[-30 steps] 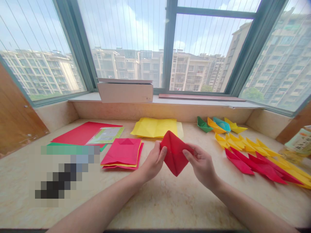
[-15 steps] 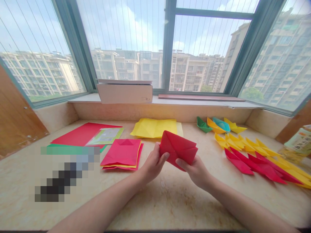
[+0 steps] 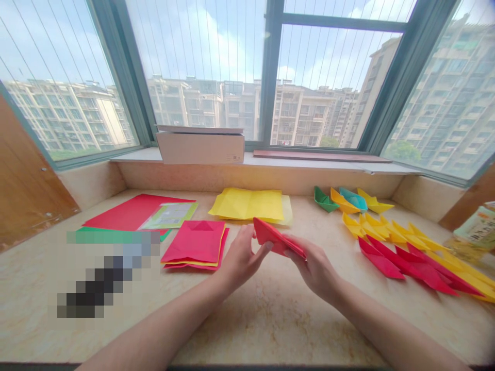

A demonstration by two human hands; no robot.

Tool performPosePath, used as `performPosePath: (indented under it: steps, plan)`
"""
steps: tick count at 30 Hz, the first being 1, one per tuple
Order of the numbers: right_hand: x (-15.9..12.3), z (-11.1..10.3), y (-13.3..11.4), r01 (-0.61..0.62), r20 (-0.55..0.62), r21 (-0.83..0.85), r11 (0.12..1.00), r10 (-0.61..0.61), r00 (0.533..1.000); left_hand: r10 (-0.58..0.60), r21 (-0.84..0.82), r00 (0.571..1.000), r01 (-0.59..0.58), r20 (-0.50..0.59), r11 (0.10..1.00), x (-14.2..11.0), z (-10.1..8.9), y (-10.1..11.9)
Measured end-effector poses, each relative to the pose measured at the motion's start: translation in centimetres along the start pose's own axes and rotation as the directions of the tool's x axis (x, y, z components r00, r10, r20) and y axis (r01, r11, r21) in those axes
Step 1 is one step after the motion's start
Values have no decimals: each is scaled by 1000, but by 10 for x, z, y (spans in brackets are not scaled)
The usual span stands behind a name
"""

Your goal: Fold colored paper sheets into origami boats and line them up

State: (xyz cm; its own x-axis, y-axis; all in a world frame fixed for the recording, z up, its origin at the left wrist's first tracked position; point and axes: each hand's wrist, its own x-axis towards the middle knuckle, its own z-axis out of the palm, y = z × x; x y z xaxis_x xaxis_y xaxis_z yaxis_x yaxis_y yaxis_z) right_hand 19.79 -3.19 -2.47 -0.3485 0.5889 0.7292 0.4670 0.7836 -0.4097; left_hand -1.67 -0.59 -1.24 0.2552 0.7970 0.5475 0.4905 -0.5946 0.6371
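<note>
A folded red paper is held up between my two hands over the middle of the counter, tilted so that its edge shows more than its face. My left hand pinches its left end, thumb on the near side. On the right end, my right hand grips it with the thumb below and the fingers behind. To the left of my left hand lies a stack of folded red and yellow papers. Behind the held paper are yellow sheets, creased and lying flat.
At the right stand rows of paper boats: a green boat, several yellow boats and red boats. Red sheets and a clear packet lie at the left, near a blurred-out object. A white box stands on the sill.
The red paper has tipped from showing its broad face to nearly edge-on. My right hand has turned with it, its fingers now over the back.
</note>
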Motion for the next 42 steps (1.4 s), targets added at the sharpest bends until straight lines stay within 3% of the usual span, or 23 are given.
performPosePath:
  steps: [3,5,7,11,15,17,23,27,35,42]
  plan:
    - [4,-9,-4,134,80,-99,986,-126,989,-147,-144,983,162,110,976,-2,1,-1]
    - [6,-13,-6,182,109,-169,969,-165,980,-224,-325,931,315,287,892,-3,3,2]
    - [7,-15,-8,231,136,-211,950,-206,969,-187,-506,898,386,399,771,-4,4,5]
    - [8,-19,-10,340,223,-225,913,-292,930,-144,-759,932,356,334,545,-3,2,12]
    - [11,-26,-7,363,254,-266,893,-298,920,-244,-860,888,446,390,247,2,-7,13]
    - [12,-29,-5,388,284,-283,877,-310,907,-228,-851,862,494,452,179,4,-12,13]
    - [14,-32,-5,472,446,-243,848,-334,830,-136,-712,774,624,618,322,5,-16,10]
    - [19,-32,-6,469,474,-222,855,-325,818,-203,-709,778,626,594,325,6,-12,4]
    - [16,-42,1,411,369,-213,887,-316,874,-284,-735,781,622,556,270,8,-15,11]
    - [14,-41,4,326,275,-104,940,-288,917,-272,-747,781,621,563,236,7,-13,8]
